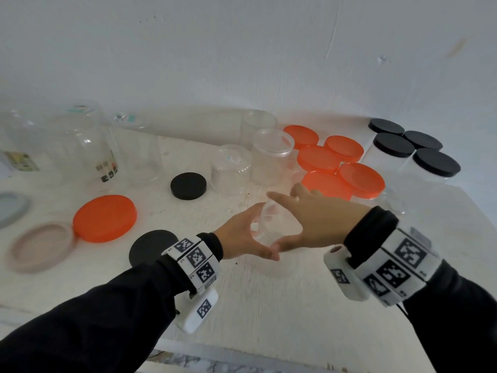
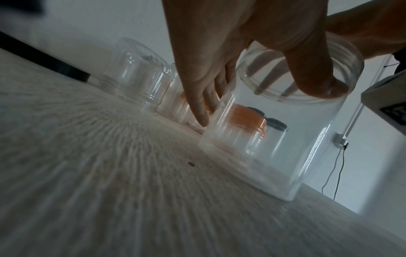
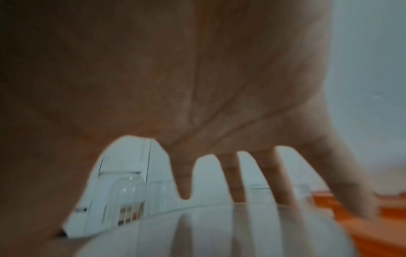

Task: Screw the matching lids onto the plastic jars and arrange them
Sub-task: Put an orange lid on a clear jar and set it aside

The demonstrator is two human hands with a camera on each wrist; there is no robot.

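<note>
A clear lidless plastic jar (image 1: 274,227) stands upright mid-table between both hands. My left hand (image 1: 242,235) grips its left side; in the left wrist view the thumb (image 2: 312,74) hooks over the rim of the jar (image 2: 274,139) and the fingers lie along its far wall. My right hand (image 1: 317,219) wraps the right side, index finger over the far rim, thumb meeting the left thumb at the near side. The right wrist view is blurred: the right hand (image 3: 175,78) spreads its fingers above the jar (image 3: 219,231). Loose lids lie left: orange lid (image 1: 105,218), black lid (image 1: 188,185), second black lid (image 1: 150,246).
Several orange-lidded jars (image 1: 336,160) and black-lidded jars (image 1: 408,149) stand grouped at the back right. Open small jars (image 1: 271,154) and an upturned jar (image 1: 231,168) stand behind the hands. Large clear jars (image 1: 80,146), a pink lid (image 1: 40,247) and a grey lid (image 1: 10,208) sit left.
</note>
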